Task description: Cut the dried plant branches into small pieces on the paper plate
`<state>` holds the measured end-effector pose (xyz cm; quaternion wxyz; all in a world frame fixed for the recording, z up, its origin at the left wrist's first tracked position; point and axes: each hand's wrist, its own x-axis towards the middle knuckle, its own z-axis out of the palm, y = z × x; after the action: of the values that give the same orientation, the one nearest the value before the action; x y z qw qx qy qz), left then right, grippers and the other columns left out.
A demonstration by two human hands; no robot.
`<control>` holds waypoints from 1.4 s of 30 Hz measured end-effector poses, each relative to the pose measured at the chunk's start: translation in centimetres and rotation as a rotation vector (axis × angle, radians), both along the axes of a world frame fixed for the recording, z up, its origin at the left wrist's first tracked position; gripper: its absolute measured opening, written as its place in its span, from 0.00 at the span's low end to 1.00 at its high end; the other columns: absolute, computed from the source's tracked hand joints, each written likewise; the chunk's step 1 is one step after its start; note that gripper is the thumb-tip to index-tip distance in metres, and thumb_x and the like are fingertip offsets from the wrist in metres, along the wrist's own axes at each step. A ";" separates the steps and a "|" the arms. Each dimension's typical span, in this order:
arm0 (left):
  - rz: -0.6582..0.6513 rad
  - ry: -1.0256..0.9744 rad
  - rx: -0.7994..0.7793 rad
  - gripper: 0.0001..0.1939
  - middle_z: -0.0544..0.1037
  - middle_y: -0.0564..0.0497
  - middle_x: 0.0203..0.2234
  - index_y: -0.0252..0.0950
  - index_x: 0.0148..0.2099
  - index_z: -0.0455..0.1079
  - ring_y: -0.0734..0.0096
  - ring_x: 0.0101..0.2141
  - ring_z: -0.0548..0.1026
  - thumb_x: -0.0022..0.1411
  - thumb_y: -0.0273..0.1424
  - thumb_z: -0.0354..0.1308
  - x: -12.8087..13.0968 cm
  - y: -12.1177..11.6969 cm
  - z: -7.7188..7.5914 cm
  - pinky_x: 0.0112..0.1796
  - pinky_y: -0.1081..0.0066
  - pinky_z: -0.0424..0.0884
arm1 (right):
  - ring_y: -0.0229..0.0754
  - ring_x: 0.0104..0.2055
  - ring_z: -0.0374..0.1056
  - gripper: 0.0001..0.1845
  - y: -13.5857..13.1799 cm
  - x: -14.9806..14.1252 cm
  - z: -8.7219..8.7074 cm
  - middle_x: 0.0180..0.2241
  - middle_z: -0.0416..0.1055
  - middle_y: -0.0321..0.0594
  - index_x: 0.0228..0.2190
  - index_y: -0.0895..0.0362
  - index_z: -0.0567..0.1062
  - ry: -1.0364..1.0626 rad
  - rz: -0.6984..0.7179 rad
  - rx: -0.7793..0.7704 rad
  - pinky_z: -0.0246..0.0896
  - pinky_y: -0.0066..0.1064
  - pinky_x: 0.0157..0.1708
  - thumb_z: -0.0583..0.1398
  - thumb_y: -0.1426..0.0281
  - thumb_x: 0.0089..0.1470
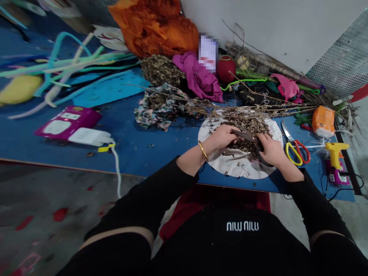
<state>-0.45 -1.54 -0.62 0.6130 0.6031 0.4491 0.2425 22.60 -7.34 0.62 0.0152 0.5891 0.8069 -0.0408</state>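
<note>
My right hand is closed round the handles of dark scissors, whose blades point left toward my other hand. With fingers pinched together, my left hand is by the blade tips; what it holds, if anything, is too small to make out. Both hands are above a round white cloth on the blue table. Crumbled dry brown leaves are heaped on the cloth, and loose bits are scattered round its edge.
Red-and-yellow-handled scissors and a yellow glue gun lie at right. Long dry stems cross behind the cloth. At left are a purple power strip with a white plug and cable. Fabrics, including a magenta cloth, stand behind.
</note>
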 end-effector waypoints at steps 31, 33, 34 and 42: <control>0.040 -0.031 -0.099 0.07 0.75 0.52 0.22 0.34 0.34 0.77 0.81 0.18 0.63 0.63 0.26 0.58 0.0 -0.7 0.8 0.20 0.77 0.58 | 0.53 0.46 0.72 0.31 0.7 1.2 0.6 0.51 0.74 0.51 0.60 0.57 0.70 0.074 0.008 -0.127 0.60 0.36 0.36 0.56 0.60 0.57; 0.049 -0.024 -0.124 0.08 0.74 0.52 0.22 0.35 0.32 0.75 0.81 0.18 0.63 0.63 0.24 0.57 0.0 -0.8 1.2 0.20 0.76 0.58 | 0.53 0.45 0.72 0.31 0.6 1.1 0.8 0.51 0.74 0.51 0.60 0.57 0.70 0.082 0.003 -0.134 0.59 0.35 0.35 0.56 0.59 0.58; 0.052 -0.017 -0.133 0.08 0.73 0.53 0.21 0.35 0.31 0.74 0.81 0.18 0.63 0.63 0.24 0.57 0.0 -0.8 1.3 0.20 0.76 0.57 | 0.53 0.45 0.72 0.31 0.6 1.1 0.8 0.51 0.74 0.51 0.60 0.57 0.70 0.087 0.003 -0.136 0.59 0.35 0.35 0.56 0.59 0.58; 0.042 0.030 -0.057 0.10 0.68 0.57 0.18 0.35 0.30 0.74 0.80 0.18 0.60 0.64 0.24 0.55 0.0 -0.9 1.7 0.23 0.75 0.56 | 0.53 0.46 0.72 0.31 0.4 0.9 1.1 0.52 0.73 0.51 0.60 0.58 0.69 0.127 -0.014 -0.141 0.60 0.36 0.36 0.55 0.58 0.60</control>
<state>-0.48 -2.39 1.10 0.6180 0.5795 0.4773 0.2334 23.52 -6.89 1.69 0.0052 0.5883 0.7973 -0.1345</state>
